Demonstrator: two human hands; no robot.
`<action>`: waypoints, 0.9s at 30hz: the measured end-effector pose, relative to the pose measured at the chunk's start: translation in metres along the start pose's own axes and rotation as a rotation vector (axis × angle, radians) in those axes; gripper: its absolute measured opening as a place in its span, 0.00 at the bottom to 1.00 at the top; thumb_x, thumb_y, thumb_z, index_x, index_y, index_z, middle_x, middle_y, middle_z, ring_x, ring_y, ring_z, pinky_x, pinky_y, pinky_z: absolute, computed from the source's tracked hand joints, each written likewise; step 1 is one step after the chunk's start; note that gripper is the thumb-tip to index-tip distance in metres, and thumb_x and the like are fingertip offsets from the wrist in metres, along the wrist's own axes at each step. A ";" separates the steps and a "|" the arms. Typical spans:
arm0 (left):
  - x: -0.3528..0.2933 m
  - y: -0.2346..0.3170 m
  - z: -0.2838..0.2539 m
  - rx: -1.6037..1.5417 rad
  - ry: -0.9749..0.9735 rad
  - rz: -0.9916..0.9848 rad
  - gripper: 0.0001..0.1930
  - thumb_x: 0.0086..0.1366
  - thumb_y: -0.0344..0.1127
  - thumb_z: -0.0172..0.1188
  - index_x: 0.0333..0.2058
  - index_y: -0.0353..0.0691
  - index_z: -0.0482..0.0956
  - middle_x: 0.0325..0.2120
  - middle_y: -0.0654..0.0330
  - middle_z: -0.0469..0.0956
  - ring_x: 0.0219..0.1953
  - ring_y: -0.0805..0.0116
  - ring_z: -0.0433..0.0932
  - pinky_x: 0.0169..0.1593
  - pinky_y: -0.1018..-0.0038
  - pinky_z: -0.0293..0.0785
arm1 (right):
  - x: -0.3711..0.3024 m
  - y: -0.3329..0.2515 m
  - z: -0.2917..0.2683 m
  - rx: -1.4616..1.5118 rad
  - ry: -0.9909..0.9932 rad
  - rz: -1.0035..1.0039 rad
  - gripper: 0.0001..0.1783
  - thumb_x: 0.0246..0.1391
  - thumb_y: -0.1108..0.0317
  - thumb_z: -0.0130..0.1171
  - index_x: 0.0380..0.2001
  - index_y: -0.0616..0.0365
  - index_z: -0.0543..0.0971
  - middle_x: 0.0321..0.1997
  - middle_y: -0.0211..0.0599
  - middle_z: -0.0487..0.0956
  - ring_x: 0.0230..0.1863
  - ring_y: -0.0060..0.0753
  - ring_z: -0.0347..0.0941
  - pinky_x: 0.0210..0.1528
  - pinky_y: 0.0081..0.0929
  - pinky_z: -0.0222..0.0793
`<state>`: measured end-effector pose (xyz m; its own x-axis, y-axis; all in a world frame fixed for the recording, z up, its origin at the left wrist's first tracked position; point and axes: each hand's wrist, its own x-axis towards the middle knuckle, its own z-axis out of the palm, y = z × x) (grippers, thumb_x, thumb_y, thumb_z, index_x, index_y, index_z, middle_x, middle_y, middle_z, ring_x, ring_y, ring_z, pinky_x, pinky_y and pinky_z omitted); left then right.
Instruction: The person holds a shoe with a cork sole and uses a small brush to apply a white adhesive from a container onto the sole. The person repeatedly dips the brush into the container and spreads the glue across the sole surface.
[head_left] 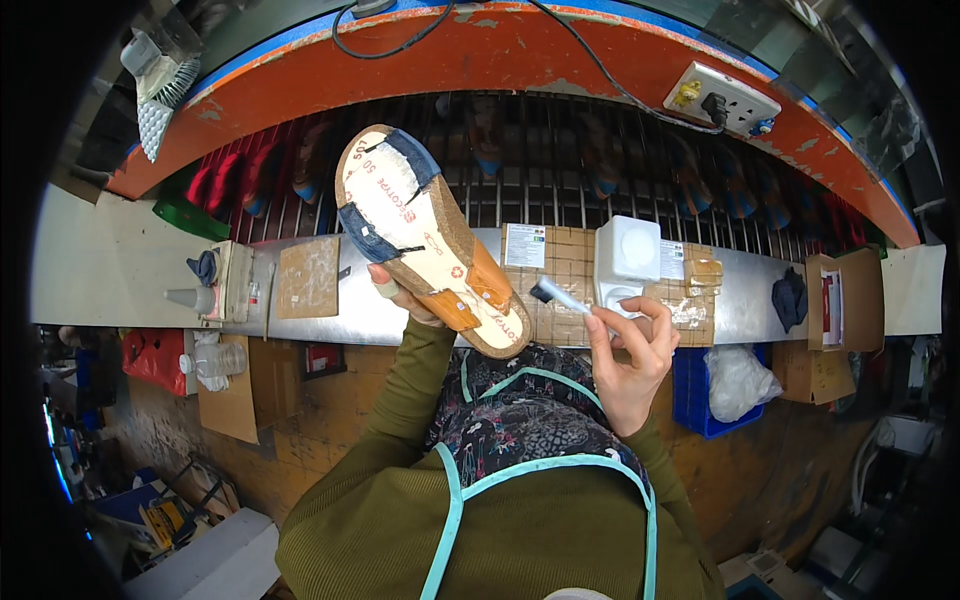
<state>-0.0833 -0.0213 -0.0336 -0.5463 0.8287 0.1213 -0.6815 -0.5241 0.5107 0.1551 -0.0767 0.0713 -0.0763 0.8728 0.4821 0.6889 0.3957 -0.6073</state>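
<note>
A: Biggest surface?
B: Metal worktop (375, 300), smooth, shiny, running crosswise; clear-taped cardboard (560, 325) is covering part of it.
A: Main piece?
B: Unfinished shoe (430, 235), long, round-ended: cream underside, grainy brown rim, navy and tan flaps folding over. It's tilting in the air, left of the cardboard's middle.
A: Hands?
B: Left hand (402, 299) is gripping the shoe's lower left edge; the shoe is hiding most fingers, can't tell their spread. Right hand (632, 360) is narrowing thumb and forefinger to a pinch, other fingers fanning loosely.
A: Smaller?
B: White tub (630, 250), boxy, standing just beyond the right hand. Brush (567, 294) is sitting in that pinch, dark tip pointing shoeward; bristles blurring.
</note>
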 end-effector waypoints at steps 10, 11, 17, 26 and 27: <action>-0.001 0.007 0.011 0.188 -0.127 0.005 0.44 0.64 0.72 0.39 0.66 0.41 0.56 0.60 0.52 0.66 0.58 0.60 0.71 0.59 0.62 0.71 | 0.004 0.000 0.007 -0.009 0.051 -0.144 0.12 0.43 0.67 0.73 0.35 0.48 0.86 0.43 0.29 0.74 0.29 0.19 0.68 0.46 0.28 0.49; 0.001 0.007 0.012 0.186 -0.113 -0.031 0.44 0.64 0.72 0.39 0.65 0.41 0.57 0.59 0.52 0.67 0.58 0.60 0.71 0.59 0.63 0.71 | 0.007 -0.003 0.012 0.007 0.073 -0.186 0.13 0.42 0.67 0.73 0.35 0.48 0.86 0.43 0.29 0.74 0.30 0.19 0.69 0.46 0.29 0.49; 0.012 0.008 0.025 0.163 -0.027 -0.175 0.40 0.66 0.69 0.41 0.64 0.42 0.58 0.58 0.54 0.68 0.57 0.63 0.72 0.59 0.66 0.71 | 0.012 0.013 0.024 -0.054 0.068 -0.342 0.18 0.37 0.66 0.76 0.37 0.46 0.86 0.41 0.29 0.75 0.39 0.22 0.71 0.45 0.31 0.48; 0.012 0.011 0.020 0.262 -0.041 -0.280 0.44 0.62 0.72 0.44 0.63 0.40 0.61 0.57 0.53 0.69 0.57 0.63 0.72 0.58 0.66 0.73 | 0.002 0.017 0.019 0.108 -0.048 -0.269 0.13 0.38 0.66 0.76 0.31 0.48 0.87 0.40 0.31 0.76 0.32 0.22 0.70 0.45 0.27 0.50; 0.012 0.010 0.024 0.277 -0.064 -0.306 0.44 0.63 0.72 0.44 0.63 0.39 0.61 0.57 0.52 0.69 0.57 0.62 0.72 0.58 0.66 0.72 | 0.011 0.017 0.025 0.101 -0.067 -0.247 0.12 0.39 0.66 0.75 0.32 0.49 0.87 0.40 0.31 0.76 0.31 0.22 0.70 0.45 0.27 0.50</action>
<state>-0.0852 -0.0123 -0.0068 -0.3016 0.9532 -0.0230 -0.6461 -0.1865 0.7401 0.1486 -0.0534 0.0503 -0.2828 0.7619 0.5826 0.5682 0.6225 -0.5382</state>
